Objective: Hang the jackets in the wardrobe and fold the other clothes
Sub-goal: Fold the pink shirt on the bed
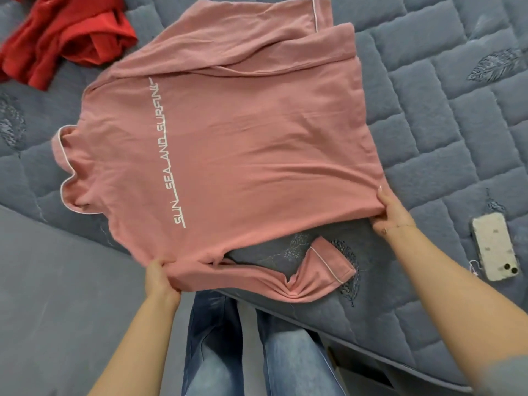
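I have a pink shirt [243, 155] spread back-side up across the quilted blue-grey mattress [445, 132], its white lettering "SUN SEA AND SURFING" running in a line from about 7 o'clock up toward 12 o'clock. The collar, edged in white piping, points to 9 o'clock, and the hem lies toward 3 o'clock. My left hand [160, 278] grips the near shoulder of the shirt at roughly 7 o'clock, fingers curled into the bunched fabric where the sleeve begins. My right hand [393, 212] pinches the near hem corner at about 4 o'clock, thumb on top and fingers tucked under the cloth. Between my two hands the edge of the shirt is pulled fairly taut. The near sleeve [311, 278], with a white-piped cuff, lies crumpled on the mattress at 6 o'clock, just beside my left hand. The far sleeve is folded up at 12 o'clock, its piped cuff reaching the top of the view.

A red garment [65, 35] sits in a heap on the mattress at 10 o'clock, apart from the shirt. A phone [495, 247] in a pale patterned case lies face down at 3 o'clock, near my right forearm. My jeans [285, 355] show below the mattress edge at 6 o'clock.
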